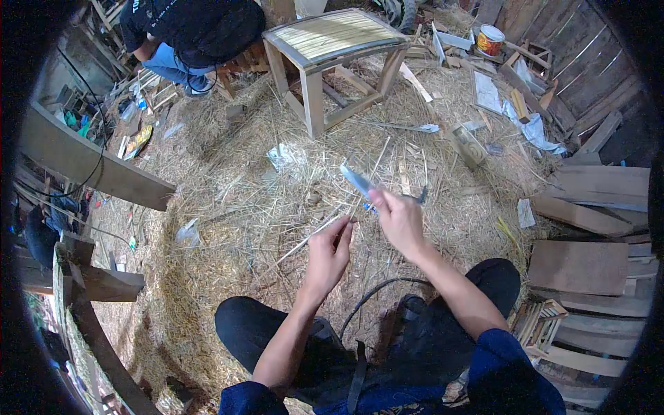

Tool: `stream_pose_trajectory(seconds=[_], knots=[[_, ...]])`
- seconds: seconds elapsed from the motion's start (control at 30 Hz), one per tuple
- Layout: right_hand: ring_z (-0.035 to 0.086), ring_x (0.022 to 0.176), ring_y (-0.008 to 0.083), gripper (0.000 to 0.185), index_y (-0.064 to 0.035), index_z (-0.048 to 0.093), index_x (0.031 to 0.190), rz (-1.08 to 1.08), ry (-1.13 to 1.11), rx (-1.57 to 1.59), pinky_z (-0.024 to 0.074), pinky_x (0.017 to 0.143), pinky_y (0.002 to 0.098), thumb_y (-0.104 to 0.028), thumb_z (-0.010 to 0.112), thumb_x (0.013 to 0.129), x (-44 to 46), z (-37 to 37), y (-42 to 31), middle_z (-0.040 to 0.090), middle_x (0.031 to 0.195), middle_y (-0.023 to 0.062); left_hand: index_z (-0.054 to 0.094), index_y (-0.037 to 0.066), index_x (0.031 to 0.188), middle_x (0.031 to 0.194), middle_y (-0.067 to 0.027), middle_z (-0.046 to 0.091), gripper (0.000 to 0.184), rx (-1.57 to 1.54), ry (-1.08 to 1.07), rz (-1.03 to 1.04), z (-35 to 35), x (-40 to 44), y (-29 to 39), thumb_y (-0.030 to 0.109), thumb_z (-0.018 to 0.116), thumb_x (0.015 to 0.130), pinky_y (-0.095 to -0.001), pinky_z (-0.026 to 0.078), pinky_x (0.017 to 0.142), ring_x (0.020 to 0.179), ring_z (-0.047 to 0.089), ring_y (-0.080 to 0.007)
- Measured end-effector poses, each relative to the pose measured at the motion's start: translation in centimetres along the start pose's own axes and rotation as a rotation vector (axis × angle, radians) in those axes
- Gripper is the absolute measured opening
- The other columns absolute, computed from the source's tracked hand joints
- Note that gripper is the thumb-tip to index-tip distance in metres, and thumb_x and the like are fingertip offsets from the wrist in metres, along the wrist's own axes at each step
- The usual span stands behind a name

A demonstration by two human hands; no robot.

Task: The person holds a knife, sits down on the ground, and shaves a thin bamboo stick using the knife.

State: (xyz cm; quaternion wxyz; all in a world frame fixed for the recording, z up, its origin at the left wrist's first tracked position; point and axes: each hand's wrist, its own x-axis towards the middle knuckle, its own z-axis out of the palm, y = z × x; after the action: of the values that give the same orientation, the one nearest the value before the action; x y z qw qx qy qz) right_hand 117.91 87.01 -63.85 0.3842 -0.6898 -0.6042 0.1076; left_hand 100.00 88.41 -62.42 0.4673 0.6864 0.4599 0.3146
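My left hand [330,250] is closed around a thin pale strip, perhaps bamboo [297,247], which slants from lower left to upper right in front of my knees. In my right hand [400,220] is a knife [357,181], its handle gripped and its broad blade pointing up and to the left. The blade is just above and beside the upper part of the strip; whether it touches cannot be made out. Shavings and thin strips [304,200] litter the ground under both hands.
Ahead stands a wooden stool frame [312,104] with a slatted top. A person in dark clothing [197,34] is bent over at the upper left. Wooden beams [104,166] jut in from the left. Boards [588,266] lie at the right, and a paint bucket [490,41] stands farther back.
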Motion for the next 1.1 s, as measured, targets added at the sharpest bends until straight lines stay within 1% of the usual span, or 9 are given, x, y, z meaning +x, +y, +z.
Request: stream_pose_trajectory(seconds=[0.13, 0.23, 0.5, 0.6, 0.7, 0.83, 0.87, 0.97, 1.1], knots=[[0.047, 0.036, 0.0163, 0.051, -0.0077, 0.065, 0.074, -0.032, 0.006, -0.094, 0.0341, 0.036, 0.0338, -0.043, 0.043, 0.104, 0.8, 0.1, 1.6, 0.050, 0.045, 0.0037, 0.063, -0.005, 0.120, 0.075, -0.0079, 0.064, 0.028, 0.015, -0.030, 0.036, -0.2, 0.1, -0.3, 0.010, 0.058, 0.096, -0.0267, 0.046, 0.059, 0.066, 0.053, -0.0070], [0.049, 0.036, 0.0184, 0.050, -0.0077, 0.063, 0.072, 0.139, 0.068, -0.030, 0.0356, 0.038, 0.0351, -0.041, 0.044, 0.104, 1.6, -1.0, 1.0, 0.051, 0.046, 0.0046, 0.065, -0.006, 0.114, 0.078, -0.0199, 0.068, 0.025, 0.005, -0.013, 0.074, -0.1, -0.1, 0.4, 0.010, 0.059, 0.095, -0.0310, 0.046, 0.057, 0.059, 0.055, -0.0132], [0.046, 0.037, 0.0109, 0.045, -0.0100, 0.069, 0.081, -0.025, 0.009, -0.088, 0.0321, 0.034, 0.0302, -0.041, 0.045, 0.103, 0.7, 0.0, 2.2, 0.054, 0.047, -0.0002, 0.066, -0.006, 0.112, 0.085, -0.0234, 0.069, 0.023, 0.009, 0.014, 0.093, 0.0, -0.1, -0.1, 0.008, 0.060, 0.094, -0.0314, 0.050, 0.063, 0.064, 0.063, -0.0183], [0.043, 0.037, 0.0074, 0.049, -0.0078, 0.071, 0.086, 0.243, 0.048, -0.011, 0.0293, 0.033, 0.0270, -0.044, 0.042, 0.104, 2.2, -1.0, 3.1, 0.053, 0.048, -0.0029, 0.066, -0.006, 0.112, 0.085, -0.0239, 0.069, 0.023, 0.064, -0.027, 0.120, -0.1, -0.1, 0.5, 0.007, 0.061, 0.094, -0.0319, 0.050, 0.062, 0.063, 0.064, -0.0197], [0.040, 0.036, 0.0077, 0.054, -0.0061, 0.070, 0.085, 0.232, 0.019, 0.001, 0.0275, 0.032, 0.0266, -0.045, 0.038, 0.105, 1.4, -0.5, 2.9, 0.049, 0.047, -0.0029, 0.066, -0.006, 0.111, 0.084, -0.0242, 0.069, 0.022, 0.044, 0.009, 0.175, 0.3, -0.1, -0.1, 0.007, 0.061, 0.093, -0.0325, 0.050, 0.061, 0.062, 0.063, -0.0200], [0.034, 0.033, 0.0094, 0.060, -0.0077, 0.067, 0.078, -0.178, 0.131, -0.062, 0.0264, 0.031, 0.0253, -0.048, 0.033, 0.105, -0.1, 1.4, 0.5, 0.042, 0.043, -0.0031, 0.064, -0.007, 0.115, 0.085, -0.0224, 0.069, 0.026, 0.053, -0.036, 0.044, -0.7, -0.1, 0.8, 0.007, 0.060, 0.094, -0.0300, 0.050, 0.066, 0.073, 0.062, -0.0123], [0.037, 0.034, 0.0096, 0.060, -0.0075, 0.069, 0.080, -0.100, -0.065, -0.082, 0.0288, 0.032, 0.0263, -0.050, 0.035, 0.104, 0.0, 0.4, 1.1, 0.042, 0.043, -0.0020, 0.065, -0.006, 0.114, 0.080, -0.0219, 0.067, 0.025, 0.034, 0.014, 0.139, -0.2, 0.0, -0.5, 0.007, 0.061, 0.094, -0.0307, 0.048, 0.062, 0.067, 0.059, -0.0121], [0.038, 0.033, 0.0100, 0.058, -0.0082, 0.068, 0.079, 0.201, 0.020, 0.056, 0.0308, 0.033, 0.0292, -0.050, 0.037, 0.104, 2.0, -1.3, 1.2, 0.042, 0.043, -0.0017, 0.066, -0.005, 0.110, 0.077, -0.0250, 0.064, 0.021, 0.040, 0.005, 0.193, -0.2, -0.1, 0.3, 0.005, 0.060, 0.093, -0.0341, 0.047, 0.056, 0.057, 0.059, -0.0214], [0.045, 0.035, 0.0141, 0.053, -0.0063, 0.065, 0.077, 0.182, 0.082, -0.071, 0.0345, 0.036, 0.0322, -0.044, 0.040, 0.105, 1.6, -0.8, 3.0, 0.051, 0.046, 0.0014, 0.066, -0.004, 0.109, 0.076, -0.0248, 0.063, 0.020, 0.082, -0.025, 0.178, -0.1, -0.2, 1.1, 0.004, 0.060, 0.092, -0.0350, 0.046, 0.056, 0.056, 0.058, -0.0249]])
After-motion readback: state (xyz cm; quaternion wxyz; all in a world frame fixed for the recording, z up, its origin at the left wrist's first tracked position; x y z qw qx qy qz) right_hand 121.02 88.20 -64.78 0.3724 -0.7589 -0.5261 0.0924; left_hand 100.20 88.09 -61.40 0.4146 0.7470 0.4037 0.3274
